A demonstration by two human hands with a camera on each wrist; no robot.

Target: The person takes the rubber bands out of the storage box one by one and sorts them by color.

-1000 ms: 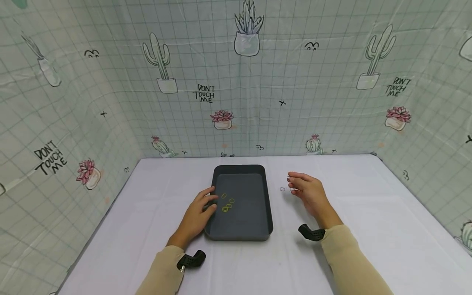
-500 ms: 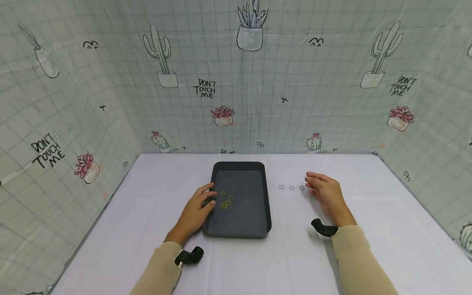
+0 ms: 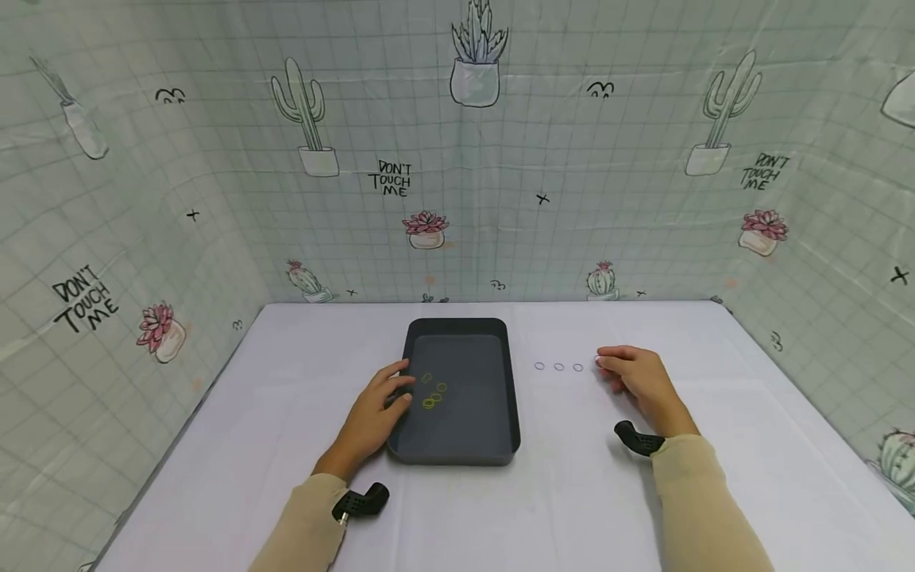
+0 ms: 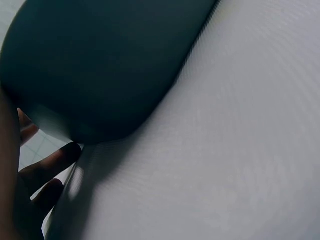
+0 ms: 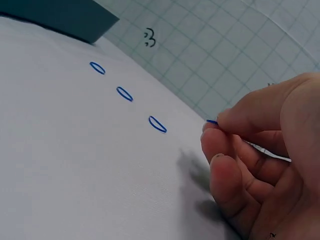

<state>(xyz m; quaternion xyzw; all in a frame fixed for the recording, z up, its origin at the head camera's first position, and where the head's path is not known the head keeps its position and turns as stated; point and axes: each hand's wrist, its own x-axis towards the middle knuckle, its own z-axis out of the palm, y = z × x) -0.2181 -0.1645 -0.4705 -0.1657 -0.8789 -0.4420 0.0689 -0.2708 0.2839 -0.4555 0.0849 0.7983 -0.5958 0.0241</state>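
Observation:
In the right wrist view, my right hand [image 3: 643, 383] pinches a small blue rubber band [image 5: 212, 122] between thumb and forefinger, close over the white table. Just left of it, three blue rubber bands [image 5: 124, 94] lie apart in a row. My left hand [image 3: 369, 417] rests at the left rim of a dark grey rectangular tray [image 3: 457, 459], its fingers loosely spread with the tips over the edge. Several yellow rubber bands [image 3: 429, 403] lie inside the tray, toward its left side. The left wrist view shows the dark tray side [image 4: 100, 75] with fingertips beside it.
White cloth covers the table [image 3: 572, 492]. A grid-patterned curtain [image 3: 500, 159] with cactus drawings stands behind it and along both sides. A black wrist camera mount [image 3: 360, 502] sits on the left sleeve, another mount [image 3: 638, 439] on the right.
My right hand has moved right and then down toward the table, uncovering the row of three blue rubber bands. The left hand has stayed at the tray's rim.

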